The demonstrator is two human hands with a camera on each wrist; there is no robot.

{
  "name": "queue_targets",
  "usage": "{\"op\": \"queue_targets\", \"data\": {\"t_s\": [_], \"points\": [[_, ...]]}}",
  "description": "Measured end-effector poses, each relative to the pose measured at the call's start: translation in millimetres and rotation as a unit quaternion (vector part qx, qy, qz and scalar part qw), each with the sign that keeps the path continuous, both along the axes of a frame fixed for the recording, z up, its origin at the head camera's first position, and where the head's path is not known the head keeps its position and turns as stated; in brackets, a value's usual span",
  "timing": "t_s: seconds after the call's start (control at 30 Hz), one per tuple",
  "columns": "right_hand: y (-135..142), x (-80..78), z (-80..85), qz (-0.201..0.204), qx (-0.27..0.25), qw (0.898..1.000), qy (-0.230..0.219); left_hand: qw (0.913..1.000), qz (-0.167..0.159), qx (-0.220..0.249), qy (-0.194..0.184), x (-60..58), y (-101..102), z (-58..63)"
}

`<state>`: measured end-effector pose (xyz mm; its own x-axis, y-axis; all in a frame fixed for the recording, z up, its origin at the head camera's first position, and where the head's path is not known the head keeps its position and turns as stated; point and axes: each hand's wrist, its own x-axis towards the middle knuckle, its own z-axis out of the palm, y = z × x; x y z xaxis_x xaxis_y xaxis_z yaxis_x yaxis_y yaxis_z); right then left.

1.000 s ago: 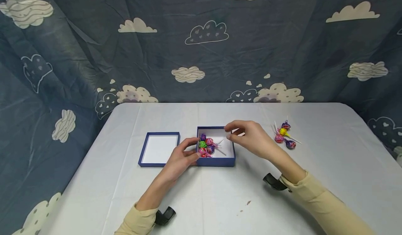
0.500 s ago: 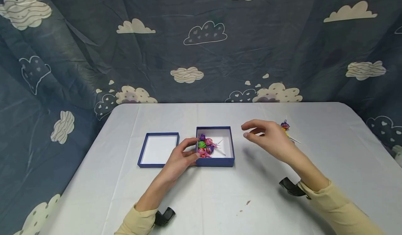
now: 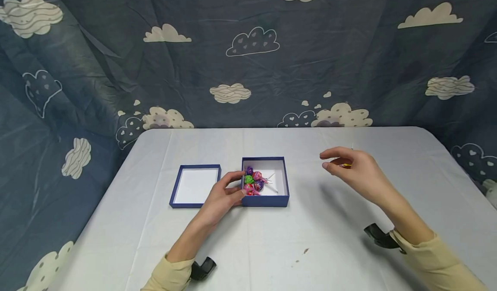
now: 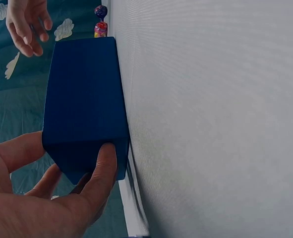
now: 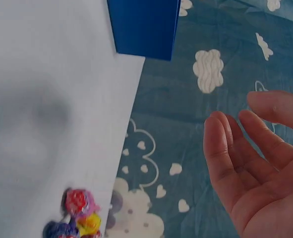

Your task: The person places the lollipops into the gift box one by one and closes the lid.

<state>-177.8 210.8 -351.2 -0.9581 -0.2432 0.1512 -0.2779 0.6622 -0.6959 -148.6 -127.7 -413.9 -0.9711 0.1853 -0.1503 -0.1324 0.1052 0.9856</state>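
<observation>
My left hand (image 3: 221,196) grips the left side of a blue box (image 3: 265,201) with a white inside. In the left wrist view its thumb and fingers hold the box's end wall. Several wrapped lollipops (image 3: 249,179) lie in the left part of the box, their sticks pointing right. My right hand (image 3: 361,172) is in the air to the right of the box, fingers loosely bent and holding nothing. More lollipops (image 5: 78,203) lie on the table near that hand; in the head view it mostly hides them.
The blue-rimmed box lid (image 3: 196,185) lies with its white inside up, left of the box, partly behind the left hand. A white cloth (image 3: 272,248) covers the table. Behind hangs a dark curtain (image 3: 186,75) printed with clouds.
My right hand has moved from the box's right edge out to the right, over towards the loose lollipops. The left hand stays on the box, and the lollipops inside lie as before.
</observation>
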Motion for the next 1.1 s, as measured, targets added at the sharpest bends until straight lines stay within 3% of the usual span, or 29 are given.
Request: {"op": "queue_targets", "data": {"t_s": [0.37,0.67,1.1], "points": [[23,2.6,0.5,-0.010,0.000,1.000,-0.026,1.0000,0.000,-0.001,0.002,0.6,0,0.7],[41,-2.1,-5.4,-0.020,0.032,0.999,-0.013,1.0000,0.002,-0.004,0.003,0.5,0,0.1],[70,-12.3,-26.0,-0.040,0.080,0.996,-0.001,1.0000,0.002,0.000,0.005,0.7,0,0.2]]}}
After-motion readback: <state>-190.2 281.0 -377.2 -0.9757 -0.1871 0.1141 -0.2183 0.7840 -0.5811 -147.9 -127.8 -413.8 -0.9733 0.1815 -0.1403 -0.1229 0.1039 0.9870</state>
